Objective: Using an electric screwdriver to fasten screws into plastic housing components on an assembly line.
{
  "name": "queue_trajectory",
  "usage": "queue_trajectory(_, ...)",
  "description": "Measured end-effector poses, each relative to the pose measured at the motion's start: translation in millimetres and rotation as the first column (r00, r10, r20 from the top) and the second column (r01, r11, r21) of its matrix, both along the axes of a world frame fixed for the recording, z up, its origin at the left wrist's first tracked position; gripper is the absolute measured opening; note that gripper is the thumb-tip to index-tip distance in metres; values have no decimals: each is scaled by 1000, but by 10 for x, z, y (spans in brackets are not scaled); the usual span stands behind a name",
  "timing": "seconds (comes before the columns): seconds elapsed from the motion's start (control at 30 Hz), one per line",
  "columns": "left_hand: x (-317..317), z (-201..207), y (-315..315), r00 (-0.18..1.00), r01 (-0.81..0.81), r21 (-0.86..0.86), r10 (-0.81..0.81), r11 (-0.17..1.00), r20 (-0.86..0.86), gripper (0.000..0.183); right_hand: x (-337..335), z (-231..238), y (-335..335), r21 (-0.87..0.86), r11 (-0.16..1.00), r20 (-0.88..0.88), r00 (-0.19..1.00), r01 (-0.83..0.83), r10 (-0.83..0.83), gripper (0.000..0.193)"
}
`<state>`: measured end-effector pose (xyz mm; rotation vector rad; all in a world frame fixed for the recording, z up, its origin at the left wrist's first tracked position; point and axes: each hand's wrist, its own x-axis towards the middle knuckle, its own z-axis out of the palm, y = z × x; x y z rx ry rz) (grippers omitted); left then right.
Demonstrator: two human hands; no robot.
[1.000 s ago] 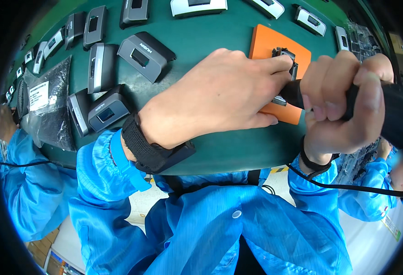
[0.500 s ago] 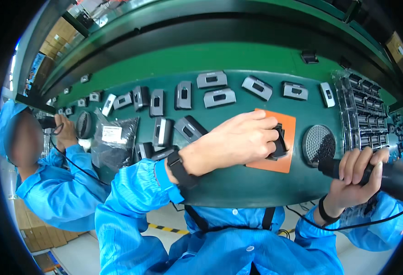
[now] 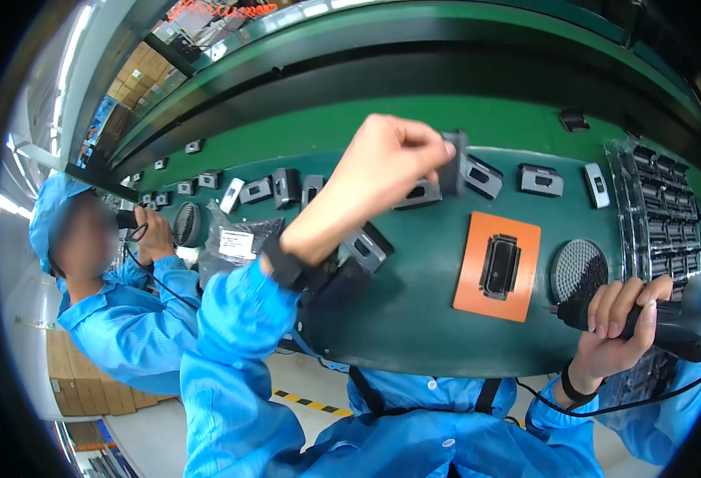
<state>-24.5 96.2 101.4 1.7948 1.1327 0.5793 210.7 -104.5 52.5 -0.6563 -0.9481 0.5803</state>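
My left hand [image 3: 394, 163] is raised over the far part of the table. Its thumb and fingers pinch a dark grey housing [image 3: 456, 166], which stands on edge and is blurred by motion. Wrapped in the fingers of my right hand [image 3: 625, 319] is a black electric screwdriver [image 3: 677, 320], its thin bit pointing left. On an orange mat [image 3: 478, 295] between the hands lies a black rectangular frame [image 3: 500, 267]. Just above the screwdriver's tip sits a round dimpled dish [image 3: 571, 267] with small dark screws over its lower right part.
Several grey housings [image 3: 542, 180] lie along the far side, some hidden behind my left arm. Clear trays of black parts [image 3: 657, 199] stand at right. A bag of dark parts [image 3: 239, 239] lies at left, near a co-worker [image 3: 119, 295]. A green shelf beam [image 3: 414, 60] spans the back.
My left hand has left the black frame on the orange mat and moved up and left, and now holds a grey housing. My right hand keeps the screwdriver beside the dish.
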Motion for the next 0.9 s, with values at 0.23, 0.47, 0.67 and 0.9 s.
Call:
queue_trajectory(0.23,-144,-802,1676,922,-364,-95,373,926,105,21,-242,59,13,-18,999,-43,998,-42,41,15)
queue_trajectory(0.47,105,-741,1208,984,-154,334,175,930,-33,17,-185,-40,-64,-71,997,-90,996,1,-8,17)
queue_trajectory(0.67,468,-809,506,958,145,280,-63,949,-281,48,-244,-34,-62,-58,997,-73,996,-55,51,14)
queue_trajectory(0.9,576,-800,573,972,232,58,-229,971,-61,48,-179,-63,-251,-86,996,-110,994,7,-17,17)
